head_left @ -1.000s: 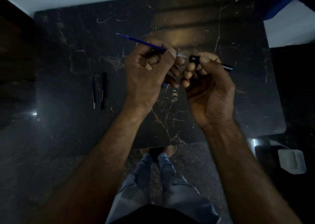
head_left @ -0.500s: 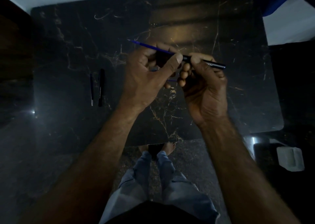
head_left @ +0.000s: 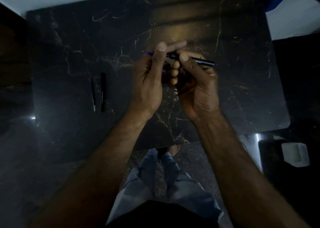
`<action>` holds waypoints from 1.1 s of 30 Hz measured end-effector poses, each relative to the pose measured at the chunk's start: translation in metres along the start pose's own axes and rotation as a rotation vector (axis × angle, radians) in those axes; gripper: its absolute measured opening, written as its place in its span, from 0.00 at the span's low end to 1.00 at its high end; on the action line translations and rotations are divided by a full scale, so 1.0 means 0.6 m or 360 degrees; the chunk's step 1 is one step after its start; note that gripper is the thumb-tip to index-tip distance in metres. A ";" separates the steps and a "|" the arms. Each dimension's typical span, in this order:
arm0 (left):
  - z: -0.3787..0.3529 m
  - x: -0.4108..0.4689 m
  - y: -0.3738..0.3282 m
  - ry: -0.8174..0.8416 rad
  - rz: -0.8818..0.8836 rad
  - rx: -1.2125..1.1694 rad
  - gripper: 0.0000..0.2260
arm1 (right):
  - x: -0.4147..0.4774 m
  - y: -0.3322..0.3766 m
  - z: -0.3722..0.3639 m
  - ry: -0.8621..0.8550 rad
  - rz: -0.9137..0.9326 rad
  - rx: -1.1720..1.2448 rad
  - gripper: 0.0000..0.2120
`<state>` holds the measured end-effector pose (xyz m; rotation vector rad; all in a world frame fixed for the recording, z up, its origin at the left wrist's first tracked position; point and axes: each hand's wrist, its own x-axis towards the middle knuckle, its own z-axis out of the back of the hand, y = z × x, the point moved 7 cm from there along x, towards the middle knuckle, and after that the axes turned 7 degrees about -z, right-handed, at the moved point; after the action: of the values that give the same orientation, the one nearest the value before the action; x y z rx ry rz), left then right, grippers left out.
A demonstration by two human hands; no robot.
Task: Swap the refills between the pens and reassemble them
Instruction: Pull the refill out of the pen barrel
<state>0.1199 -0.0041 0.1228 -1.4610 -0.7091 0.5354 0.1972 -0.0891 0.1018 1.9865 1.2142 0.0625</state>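
Note:
My left hand (head_left: 149,78) pinches a thin blue refill (head_left: 149,53) between thumb and forefinger; only a short end sticks out to the left. The rest runs into the open end of a black pen barrel (head_left: 202,61), which my right hand (head_left: 195,82) grips above the middle of the black marble table (head_left: 69,42). At the left of the table lie a second thin refill (head_left: 93,94) and a second black barrel (head_left: 103,91), side by side and apart from my hands.
The table's front edge runs just below my wrists, with my legs and feet (head_left: 166,158) under it. A small white container (head_left: 295,154) sits on a dark surface at the lower right. A white and blue object (head_left: 294,16) lies beyond the table's right corner.
The blue refill has slid to the right into the black barrel; much less of it now shows left of my left hand. My hands have come closer together.

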 end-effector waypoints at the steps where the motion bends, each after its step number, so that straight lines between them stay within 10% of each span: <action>1: 0.005 0.002 0.005 0.0000 0.0008 -0.0020 0.21 | 0.002 -0.002 -0.004 -0.0012 -0.0006 0.0002 0.05; 22: 0.051 0.032 0.046 0.0380 -0.0047 0.0117 0.20 | 0.026 -0.066 -0.022 -0.0238 -0.0137 0.0330 0.09; 26: 0.103 0.005 0.107 0.0053 -0.0074 0.0792 0.11 | 0.024 -0.044 0.022 -0.0214 -0.0144 0.0464 0.16; 33: 0.100 -0.022 0.237 0.0366 0.0130 0.1418 0.10 | 0.009 -0.017 0.100 -0.0297 -0.0152 0.0415 0.14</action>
<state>0.0809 0.0367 -0.0214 -0.6929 -0.1668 0.6237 0.2177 -0.1186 0.0525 2.0978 1.2426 -0.3376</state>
